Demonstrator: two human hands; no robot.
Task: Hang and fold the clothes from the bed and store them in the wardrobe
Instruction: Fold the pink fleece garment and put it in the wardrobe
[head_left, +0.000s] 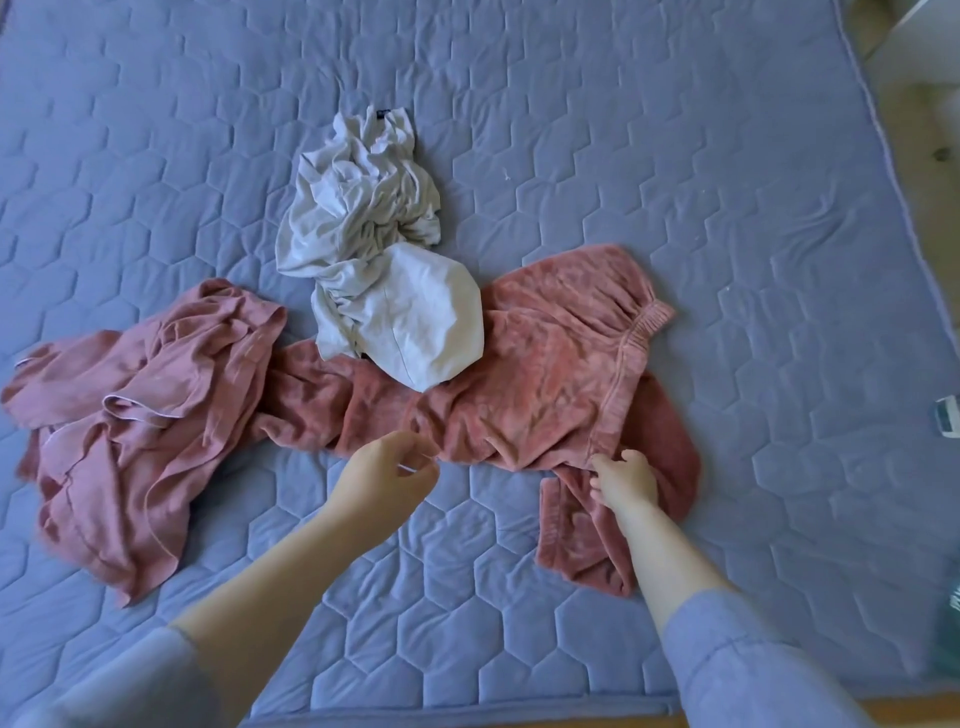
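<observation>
Three garments are lying on the blue quilted bed (675, 130): a plush pink garment (545, 364) is spreading across the middle, a crumpled grey garment (363, 234) is resting partly on its far edge, and a thin pink garment (140, 415) is bunching at the left, touching the plush one.

The plush piece is looking soft, limp and fairly thick. It will probably drape and sag rather than hold any shape, and its pile should give fingers good purchase. Its ribbed band (631, 353), running down the right side, is likely the firmest place to take hold. Gripping two points along that band would let the rest hang straight. The grey piece will likely slide off when the plush one is lifted.

Both forearms are reaching forward from blue sleeves. The left hand (387, 480) is hovering at the near edge of the plush cloth, fingers loosely curled, thumb apart, holding nothing that shows. The right hand (626, 483) is lying palm-down on the cloth at the band's near end, fingers curling into it. Whether they are pinching a fold I cannot tell, since the back of the hand is hiding it.
</observation>
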